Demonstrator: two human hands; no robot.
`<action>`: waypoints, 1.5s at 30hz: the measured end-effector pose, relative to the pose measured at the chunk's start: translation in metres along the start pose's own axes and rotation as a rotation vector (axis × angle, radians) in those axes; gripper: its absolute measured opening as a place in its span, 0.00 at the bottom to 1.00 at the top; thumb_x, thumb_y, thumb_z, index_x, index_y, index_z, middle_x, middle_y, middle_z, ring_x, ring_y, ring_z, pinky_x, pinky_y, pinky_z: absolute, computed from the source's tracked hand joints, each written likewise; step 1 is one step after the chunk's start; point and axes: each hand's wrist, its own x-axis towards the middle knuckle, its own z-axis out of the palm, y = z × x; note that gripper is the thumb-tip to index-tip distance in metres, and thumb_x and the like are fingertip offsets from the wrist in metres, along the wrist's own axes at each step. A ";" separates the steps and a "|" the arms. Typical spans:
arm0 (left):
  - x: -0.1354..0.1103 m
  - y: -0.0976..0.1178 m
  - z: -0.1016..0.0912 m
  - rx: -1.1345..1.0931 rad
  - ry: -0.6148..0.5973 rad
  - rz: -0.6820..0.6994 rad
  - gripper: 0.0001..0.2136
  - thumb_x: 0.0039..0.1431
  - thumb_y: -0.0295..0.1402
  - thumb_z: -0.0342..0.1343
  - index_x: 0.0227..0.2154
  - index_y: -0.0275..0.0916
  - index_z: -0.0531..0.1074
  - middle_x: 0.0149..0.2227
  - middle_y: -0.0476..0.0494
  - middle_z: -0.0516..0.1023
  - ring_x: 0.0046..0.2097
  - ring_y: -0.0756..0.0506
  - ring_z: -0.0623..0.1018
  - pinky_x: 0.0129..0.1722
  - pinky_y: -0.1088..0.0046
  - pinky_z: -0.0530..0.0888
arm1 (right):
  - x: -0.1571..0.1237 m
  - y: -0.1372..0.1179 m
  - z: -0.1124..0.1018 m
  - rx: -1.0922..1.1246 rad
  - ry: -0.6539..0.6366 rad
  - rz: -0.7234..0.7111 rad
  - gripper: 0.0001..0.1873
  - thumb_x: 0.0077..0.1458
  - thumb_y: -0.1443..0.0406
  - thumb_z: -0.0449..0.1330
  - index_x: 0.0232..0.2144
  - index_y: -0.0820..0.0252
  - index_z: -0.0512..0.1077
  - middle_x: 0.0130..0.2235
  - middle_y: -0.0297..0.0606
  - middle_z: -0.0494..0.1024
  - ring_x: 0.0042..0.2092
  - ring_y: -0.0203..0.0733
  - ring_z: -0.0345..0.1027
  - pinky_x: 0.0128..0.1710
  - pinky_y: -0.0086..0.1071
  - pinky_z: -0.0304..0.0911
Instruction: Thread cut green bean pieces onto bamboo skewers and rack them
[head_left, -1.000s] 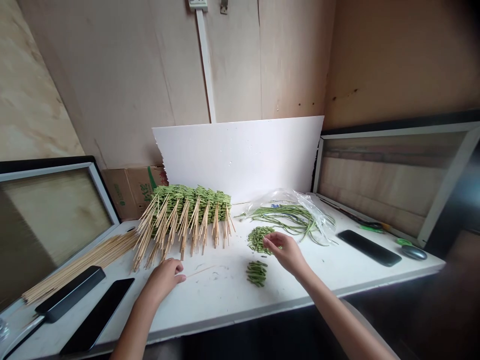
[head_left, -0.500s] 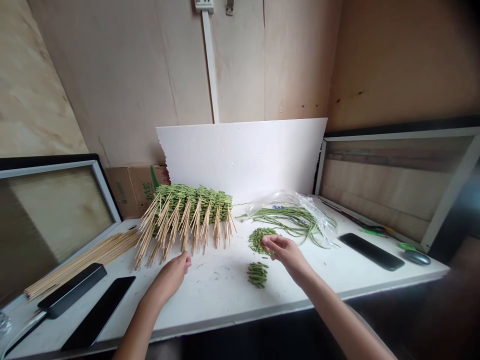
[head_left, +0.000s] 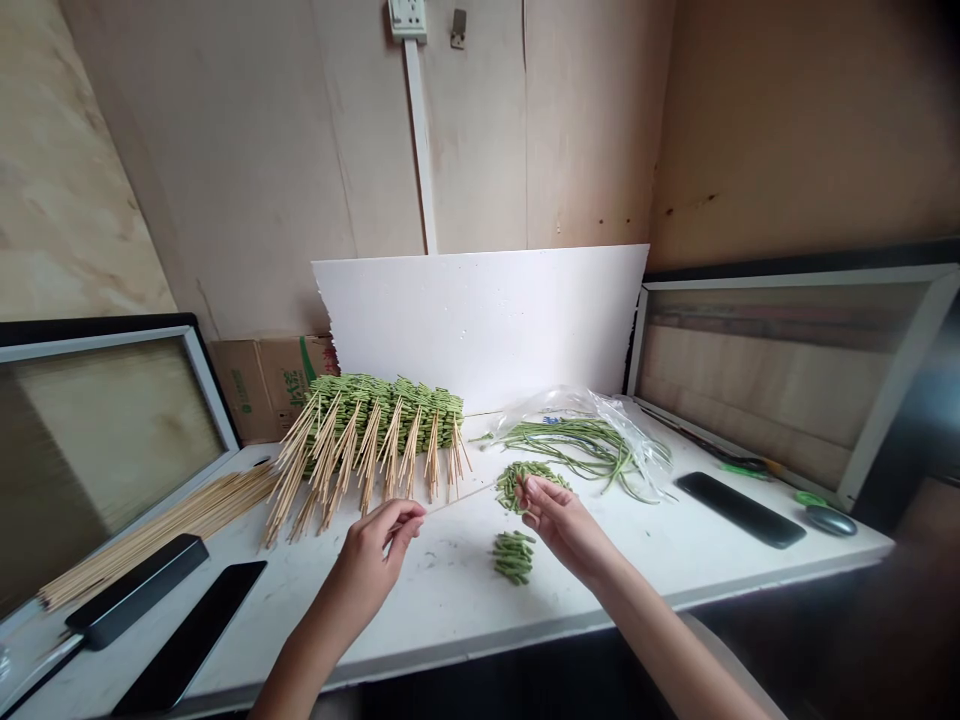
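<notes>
Stick, 1, thin wood, pinched btwn thumb & fingertips of L hand, grip closed on it. Stick slants up to the right, toward R hand; can't tell if its far tip touches those fingers. R hand: fingertips bunched close to thumb; can't tell if fully closed or what, if anything, is btwn them.

Cut beans in 2 piles: bigger pile partly hidden behind R fingers, too many pcs to count; smaller pile just below it, nearer table edge, approx. a dozen pcs or more.

Further out: 1 big stack of skewered beans behind L hand, stick ends fanned fwd in approx. 8 bunches. 1 heap of loose sticks, far left, uncounted. 1 clear bag partly over long beans, behind the piles.

Rest of white table: 1 phone & 1 mouse on right; 1 black box w/ cable & 1 flat black slab on left. 1 white board upright at back, 1 carton by its left end.
</notes>
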 end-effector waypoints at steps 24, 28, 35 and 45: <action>-0.002 0.019 0.007 0.035 -0.027 0.036 0.11 0.69 0.36 0.51 0.41 0.40 0.77 0.38 0.41 0.81 0.36 0.44 0.80 0.38 0.70 0.78 | -0.004 0.003 0.009 -0.004 0.084 -0.023 0.18 0.51 0.50 0.71 0.35 0.58 0.81 0.40 0.46 0.85 0.48 0.54 0.79 0.35 0.34 0.68; -0.003 0.020 0.006 0.070 -0.015 0.066 0.10 0.70 0.34 0.51 0.40 0.40 0.77 0.37 0.42 0.81 0.36 0.44 0.79 0.38 0.70 0.77 | -0.005 0.004 0.008 -0.068 0.122 -0.081 0.17 0.53 0.51 0.70 0.34 0.58 0.82 0.38 0.46 0.86 0.46 0.54 0.79 0.35 0.35 0.68; -0.004 0.025 0.004 0.094 -0.027 0.113 0.10 0.70 0.33 0.50 0.41 0.41 0.78 0.37 0.42 0.81 0.35 0.44 0.78 0.37 0.71 0.75 | -0.009 0.002 0.009 -0.155 0.121 -0.113 0.19 0.53 0.49 0.69 0.34 0.58 0.82 0.38 0.48 0.86 0.44 0.55 0.80 0.36 0.39 0.70; -0.005 0.021 0.015 0.038 0.017 0.103 0.11 0.71 0.36 0.49 0.43 0.41 0.77 0.38 0.41 0.81 0.36 0.45 0.79 0.37 0.72 0.75 | -0.009 -0.001 0.011 -0.157 0.135 -0.145 0.17 0.54 0.50 0.70 0.35 0.57 0.81 0.38 0.45 0.85 0.45 0.53 0.78 0.36 0.38 0.72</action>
